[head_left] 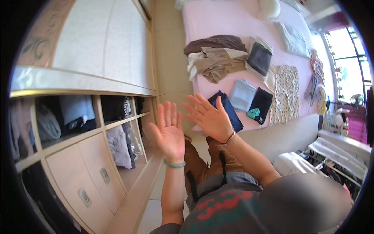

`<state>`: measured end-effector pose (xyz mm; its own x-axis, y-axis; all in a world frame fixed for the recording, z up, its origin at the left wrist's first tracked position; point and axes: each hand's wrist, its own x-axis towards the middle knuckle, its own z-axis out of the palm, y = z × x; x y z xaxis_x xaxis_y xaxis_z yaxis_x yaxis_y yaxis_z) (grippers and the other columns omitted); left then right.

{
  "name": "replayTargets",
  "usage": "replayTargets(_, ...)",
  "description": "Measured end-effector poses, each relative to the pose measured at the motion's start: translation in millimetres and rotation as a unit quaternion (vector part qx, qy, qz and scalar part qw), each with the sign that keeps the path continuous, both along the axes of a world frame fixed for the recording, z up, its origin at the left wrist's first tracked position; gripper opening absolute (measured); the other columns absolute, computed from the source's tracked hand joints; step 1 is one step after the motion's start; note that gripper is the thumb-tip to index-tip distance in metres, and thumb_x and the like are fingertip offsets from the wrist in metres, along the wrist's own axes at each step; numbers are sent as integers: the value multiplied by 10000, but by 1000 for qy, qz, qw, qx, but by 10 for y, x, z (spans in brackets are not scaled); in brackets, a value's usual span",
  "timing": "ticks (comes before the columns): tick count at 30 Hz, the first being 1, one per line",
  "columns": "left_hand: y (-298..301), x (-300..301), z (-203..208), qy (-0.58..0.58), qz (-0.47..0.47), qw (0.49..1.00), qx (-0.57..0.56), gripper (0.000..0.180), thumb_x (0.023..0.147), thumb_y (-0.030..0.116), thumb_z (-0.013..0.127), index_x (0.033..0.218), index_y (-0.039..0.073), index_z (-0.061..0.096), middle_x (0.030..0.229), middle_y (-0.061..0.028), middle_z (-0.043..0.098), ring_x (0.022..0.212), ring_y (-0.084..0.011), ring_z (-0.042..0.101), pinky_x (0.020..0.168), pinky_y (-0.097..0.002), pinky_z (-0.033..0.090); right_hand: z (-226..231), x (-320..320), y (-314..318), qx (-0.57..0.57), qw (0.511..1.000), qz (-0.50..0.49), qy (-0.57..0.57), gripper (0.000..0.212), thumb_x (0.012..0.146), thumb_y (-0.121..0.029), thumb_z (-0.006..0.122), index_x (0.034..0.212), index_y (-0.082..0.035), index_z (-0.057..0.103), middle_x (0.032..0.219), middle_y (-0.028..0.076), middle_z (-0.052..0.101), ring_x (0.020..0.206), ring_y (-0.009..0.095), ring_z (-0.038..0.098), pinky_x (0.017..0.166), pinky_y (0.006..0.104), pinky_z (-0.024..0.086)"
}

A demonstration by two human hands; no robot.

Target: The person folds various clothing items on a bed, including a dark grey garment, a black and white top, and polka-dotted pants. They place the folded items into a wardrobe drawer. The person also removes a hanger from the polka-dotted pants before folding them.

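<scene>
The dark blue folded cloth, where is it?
In the head view, the dark blue folded cloth lies on the pink bed's near edge, just behind the right hand, beside a light blue folded cloth.

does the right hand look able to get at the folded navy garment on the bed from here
Probably yes. The right hand is open and empty, raised just in front of the folded navy garment, which lies near the edge of the pink bed. Nothing visible stands between them.

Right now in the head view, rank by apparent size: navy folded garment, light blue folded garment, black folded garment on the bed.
1. black folded garment
2. light blue folded garment
Close call between these two.
navy folded garment: unranked, right hand covers part.
</scene>
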<state>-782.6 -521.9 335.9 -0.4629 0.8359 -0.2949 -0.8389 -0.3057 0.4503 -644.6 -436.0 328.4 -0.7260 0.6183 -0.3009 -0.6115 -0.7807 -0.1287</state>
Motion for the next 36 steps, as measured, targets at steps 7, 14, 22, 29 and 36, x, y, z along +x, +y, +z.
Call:
replayTargets(7,249,621,-1412,-57,-161,969,-180,670,1004,557,336,1482,87,334,1507,-73,386,1393,-210,344,1145,-385,255,-1435,1282,58,-39,966,-147,-208,699,1005,-577,275,1503,-88,297,1558,80,308,1429,263,284,1150,435,236)
replayTargets(14,79,1056,-2774,-29,-249,912,-325,776,951,463,564,1519,59,222,1554,-83,285,1436,-199,250,1161,-404,209,-2765,1979,58,121,756,32,-642,663,900,-389,661,1409,-15,458,1451,132,465,1325,287,450,1084,357,343)
replayTargets(22,216,1366,-3332,35,-310,890,-334,801,837,323,759,1452,42,329,1428,-55,437,1312,-177,392,1124,-378,250,-3316,2072,30,305,493,170,-797,772,721,-400,816,1283,50,536,1180,202,633,1118,305,597,1000,367,443)
replayTargets(29,354,1377,-3423,87,-323,879,-340,824,778,333,815,1413,25,390,1397,-78,480,1263,-194,455,1081,-335,336,-3367,1891,170,172,730,240,-616,765,738,-446,825,1266,36,553,1153,148,651,1052,221,627,926,327,493)
replayTargets(36,409,1259,-3520,66,-343,898,-266,896,742,309,845,1437,17,361,1357,-90,505,1232,-205,482,1067,-338,362,-3190,1769,229,90,777,262,-565,648,791,-386,794,1248,21,578,1081,106,678,963,182,647,886,310,511)
